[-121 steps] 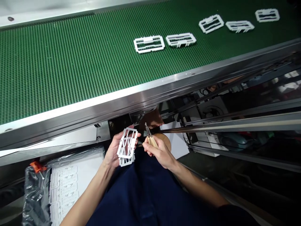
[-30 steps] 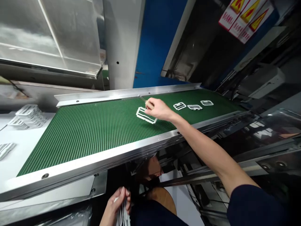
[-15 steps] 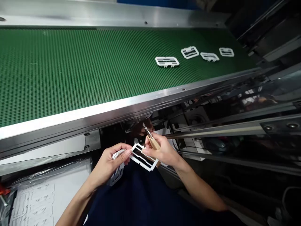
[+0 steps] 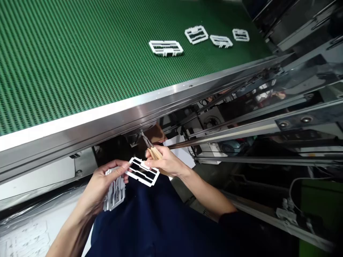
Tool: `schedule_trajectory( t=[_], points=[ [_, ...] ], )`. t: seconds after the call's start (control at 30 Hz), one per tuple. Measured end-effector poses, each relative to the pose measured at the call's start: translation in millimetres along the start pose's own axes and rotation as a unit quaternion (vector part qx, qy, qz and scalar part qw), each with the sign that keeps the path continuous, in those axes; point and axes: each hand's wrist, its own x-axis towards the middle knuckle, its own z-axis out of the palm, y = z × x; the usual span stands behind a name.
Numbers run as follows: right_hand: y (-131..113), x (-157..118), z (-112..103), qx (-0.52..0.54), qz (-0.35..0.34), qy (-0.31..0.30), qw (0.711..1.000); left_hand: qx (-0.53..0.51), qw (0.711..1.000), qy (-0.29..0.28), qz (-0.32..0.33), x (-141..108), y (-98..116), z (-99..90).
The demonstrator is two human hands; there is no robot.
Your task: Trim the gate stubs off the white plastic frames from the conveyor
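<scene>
My left hand (image 4: 103,182) is closed around a stack of white plastic frames (image 4: 115,194). Between its thumb and fingertips it also pinches the left end of a single white plastic frame (image 4: 142,175). My right hand (image 4: 164,160) grips a pair of nippers with tan handles (image 4: 154,152), whose metal jaws (image 4: 146,139) point up and away from me. The right thumb lies at the upper edge of the single frame, near a small tab. The frame is tilted, its openings facing me.
Several white plastic frames (image 4: 166,48) lie on the green conveyor belt (image 4: 88,64). Its metal side rail (image 4: 128,107) runs across in front of my hands. Metal bars (image 4: 241,125) stand at the right. White sheeting and clear plastic (image 4: 32,228) lie at lower left.
My view has tilted down and shifted right, so the belt and hands sit differently in the picture. The stack in my left hand shows more. Both hands keep their holds.
</scene>
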Motion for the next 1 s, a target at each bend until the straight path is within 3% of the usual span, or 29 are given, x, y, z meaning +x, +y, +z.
schedule_trajectory(
  t=[0.27, 0.5, 0.73, 0.87, 1.0],
  points=[
    [-1, 6, -3, -0.022, 0.002, -0.017, 1.0, 0.005, 1.0, -0.021, -0.015, 2, -1, -7.2],
    [1, 9, -3, -0.03, 0.011, -0.028, 0.999, 0.157, 0.983, -0.012, 0.096, 8, -8, -10.6],
    [3, 8, -4, -0.032, 0.008, -0.052, 0.998, 0.125, 0.974, 0.001, 0.19, 7, -14, -10.4],
    [20, 6, 5, -0.012, -0.008, -0.083, 0.996, 0.064, 0.971, -0.044, 0.225, 2, -14, -10.7],
    [45, -1, 21, -0.012, -0.009, -0.094, 0.996, 0.121, 0.963, -0.085, 0.224, -12, -9, -12.6]
  ],
)
